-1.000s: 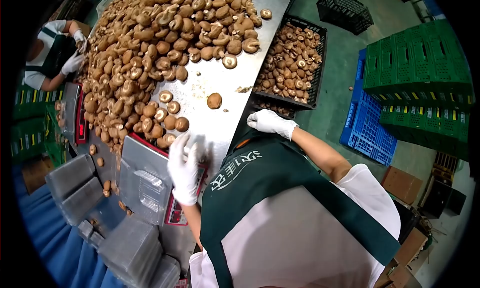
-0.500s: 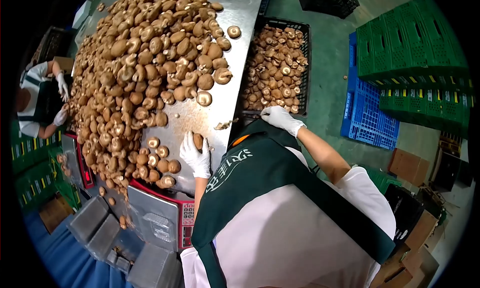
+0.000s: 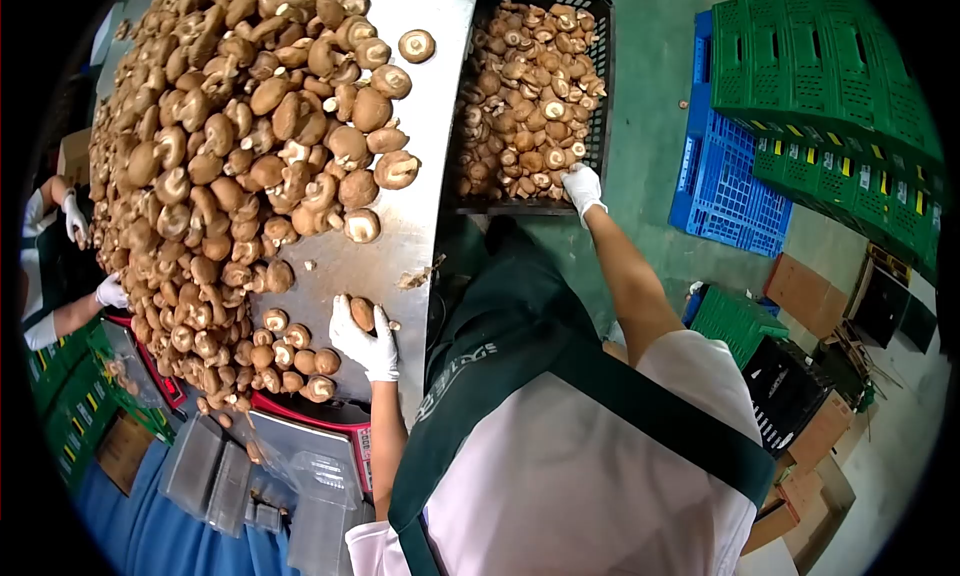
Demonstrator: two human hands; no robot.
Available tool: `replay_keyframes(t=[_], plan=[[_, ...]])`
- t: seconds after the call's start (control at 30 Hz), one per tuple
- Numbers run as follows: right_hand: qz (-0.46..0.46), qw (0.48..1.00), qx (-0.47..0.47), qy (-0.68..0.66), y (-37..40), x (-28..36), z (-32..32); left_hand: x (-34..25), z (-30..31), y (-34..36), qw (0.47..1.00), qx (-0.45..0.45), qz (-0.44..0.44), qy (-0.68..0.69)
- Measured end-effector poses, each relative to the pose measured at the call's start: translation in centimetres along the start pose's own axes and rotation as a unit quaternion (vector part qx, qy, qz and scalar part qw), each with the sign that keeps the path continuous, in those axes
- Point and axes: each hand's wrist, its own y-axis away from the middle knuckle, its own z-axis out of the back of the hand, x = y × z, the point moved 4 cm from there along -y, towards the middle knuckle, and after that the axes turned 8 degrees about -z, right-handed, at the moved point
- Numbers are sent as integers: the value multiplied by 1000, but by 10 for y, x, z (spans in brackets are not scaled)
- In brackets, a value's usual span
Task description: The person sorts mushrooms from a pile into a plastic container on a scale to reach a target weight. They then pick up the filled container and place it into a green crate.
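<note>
My left hand [image 3: 366, 342], in a white glove, rests over the metal table [image 3: 410, 241] near its right edge, with its fingers closed around a brown mushroom [image 3: 361, 314]. A large heap of mushrooms [image 3: 215, 176] covers the table beyond and to the left of it. My right hand [image 3: 583, 190], also gloved, is at the near right corner of a black crate [image 3: 525, 206] full of mushrooms [image 3: 535, 86]. Its fingertips reach over the rim beside the mushrooms and look curled; whatever they hold is hidden.
A co-worker's gloved hand [image 3: 112, 291] is at the heap's left side. Red scales and clear plastic boxes [image 3: 325, 506] lie at the lower left. A blue pallet [image 3: 735, 186], green crates [image 3: 800, 56] and cardboard [image 3: 805, 294] are on the right.
My right arm has stretched forward, bringing the hand from near my apron to the crate's corner. My left hand still has the mushroom. The view has shifted.
</note>
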Motion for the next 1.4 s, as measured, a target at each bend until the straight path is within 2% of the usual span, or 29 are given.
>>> replay_keyframes(t=[0.13, 0.23, 0.33, 0.5, 0.57, 0.63, 0.7, 0.83, 0.87, 0.9, 1.03, 1.1, 1.13, 1.17, 1.23, 1.27, 1.3, 1.37, 1.4], plan=[[-54, 998, -23, 20, -13, 17, -9, 3, -3, 2, 1000, 15, 17, 19], [-49, 998, -23, -15, -30, 12, -29, 6, -4, 3, 999, 23, 34, 29], [-32, 999, -20, 24, -32, 18, -34, 9, -5, 6, 999, 26, 31, 27], [-72, 997, -28, -1, -27, 20, -24, 8, -5, 5, 998, 34, 37, 27], [16, 997, -24, -75, -17, 30, -17, 9, -5, 6, 999, 27, 37, 28], [97, 962, -26, -253, 6, 48, -3, 9, -5, 6, 999, 22, 25, 28], [124, 922, 9, -366, 53, 81, 33, 8, -4, 4, 999, 17, 24, 29], [232, 895, 3, -382, 113, 111, 68, 5, -2, 0, 999, 19, 21, 27], [261, 908, -16, -326, 133, 121, 83, 5, -1, -1, 999, 20, 22, 26], [304, 897, -42, -317, 145, 125, 88, 4, 1, -3, 999, 13, 21, 27], [347, 868, -56, -352, 182, 142, 111, -1, 4, -4, 999, -3, 29, 33], [312, 878, -29, -362, 202, 151, 125, 2, 3, -3, 999, -5, 24, 49], [313, 882, 8, -353, 207, 152, 128, 2, 4, -3, 999, -12, 23, 44], [319, 880, 7, -353, 213, 155, 133, 3, 3, -2, 999, -18, 23, 44], [342, 858, 102, -368, 222, 165, 135, 4, 3, -2, 998, -24, 19, 59], [335, 846, 155, -385, 222, 165, 129, 1, 4, -1, 999, -26, 19, 23], [342, 843, 158, -384, 226, 169, 129, 2, 3, -1, 999, -22, 23, 33], [351, 737, 289, -500, 236, 180, 125, 0, 5, -1, 999, -25, 30, 23], [329, 729, 360, -481, 238, 182, 122, -3, 7, -3, 999, -42, 27, 17]])
